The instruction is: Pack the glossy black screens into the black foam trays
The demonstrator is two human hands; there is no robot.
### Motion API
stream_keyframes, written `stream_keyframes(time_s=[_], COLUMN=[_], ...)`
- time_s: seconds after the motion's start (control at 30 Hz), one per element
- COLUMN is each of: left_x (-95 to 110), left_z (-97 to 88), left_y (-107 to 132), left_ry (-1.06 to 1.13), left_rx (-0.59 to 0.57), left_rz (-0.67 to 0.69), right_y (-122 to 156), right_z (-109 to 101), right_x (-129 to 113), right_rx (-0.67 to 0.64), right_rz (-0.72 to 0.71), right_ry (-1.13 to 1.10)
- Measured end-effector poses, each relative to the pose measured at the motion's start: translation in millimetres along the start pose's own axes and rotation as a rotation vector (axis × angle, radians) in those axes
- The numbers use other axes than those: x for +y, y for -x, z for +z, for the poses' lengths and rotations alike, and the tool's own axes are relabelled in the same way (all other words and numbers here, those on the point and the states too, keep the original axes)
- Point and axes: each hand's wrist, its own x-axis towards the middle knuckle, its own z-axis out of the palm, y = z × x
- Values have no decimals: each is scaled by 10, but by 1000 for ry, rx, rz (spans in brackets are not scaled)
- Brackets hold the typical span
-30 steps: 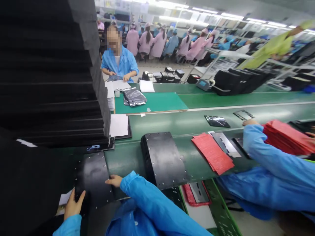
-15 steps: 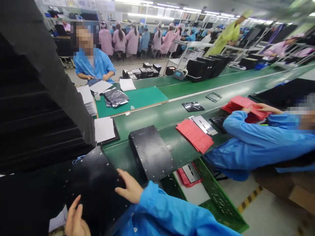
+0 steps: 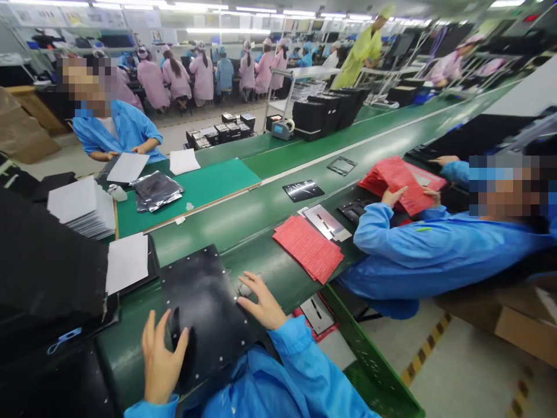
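Note:
A black panel [image 3: 204, 307] with small white dots along its edges lies on the near edge of the green conveyor belt [image 3: 261, 220]. My left hand [image 3: 160, 360] rests at the panel's left edge, fingers stretched out and thumb over the black surface. My right hand [image 3: 260, 302] lies flat with spread fingers on the panel's right edge. Both arms wear blue sleeves. Neither hand grips anything that I can see.
A tall black stack [image 3: 47, 261] stands at my left, with white sheets [image 3: 126, 261] beside it. To my right, a co-worker in blue [image 3: 435, 249] handles red sheets [image 3: 395, 183]; more red sheets [image 3: 308, 247] and metal plates [image 3: 326, 222] lie on the belt. A green crate [image 3: 369, 371] sits below.
The view has swung right and down. The black panel has gone from my lap onto the belt edge, and both hands have flattened on it.

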Motion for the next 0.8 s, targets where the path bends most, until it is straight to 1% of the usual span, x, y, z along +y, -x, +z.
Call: stream_keyframes(time_s=[0.03,0.07,0.1,0.13,0.17,0.2,0.23,0.27,0.3,0.33,0.4,0.43,0.47,0.5,0.57,0.63,0.7,0.8], left_x=[100,209,319,423,514,589,645,684,707,717,713,703,693,683,666,654,650,687], left_z=[42,103,186,291,412,540,667,784,882,959,1046,1061,1063,1056,1035,1023,1041,1138], left_y=[18,39,59,76,89,97,102,105,108,112,120,124,129,133,140,146,154,166], left_ry=[-126,-215,-274,-322,-375,-438,-506,-571,-625,-664,-699,-700,-696,-692,-692,-704,-718,-719], left_rx=[2,-29,-88,-155,-212,-244,-251,-238,-210,-177,-120,-108,-103,-102,-100,-97,-98,-119], left_rz=[77,151,214,258,280,282,269,254,241,236,240,245,249,251,257,272,283,267], right_y=[-78,-164,-250,-328,-390,-431,-451,-452,-439,-420,-389,-385,-394,-414,-484,-572,-651,-742], right_z=[-105,-186,-236,-254,-243,-212,-173,-136,-110,-100,-127,-156,-188,-218,-260,-275,-271,-257], right_x=[138,291,456,626,794,950,1085,1190,1258,1284,1209,1115,994,857,577,343,168,-20], right_rx=[16,16,-11,-77,-173,-279,-373,-430,-438,-400,-259,-210,-202,-237,-374,-497,-557,-586], right_rz=[10,30,54,73,79,65,38,15,11,30,91,88,44,-34,-194,-262,-293,-385], right_ry=[33,80,141,211,280,338,378,396,395,381,337,317,310,321,407,532,628,714])
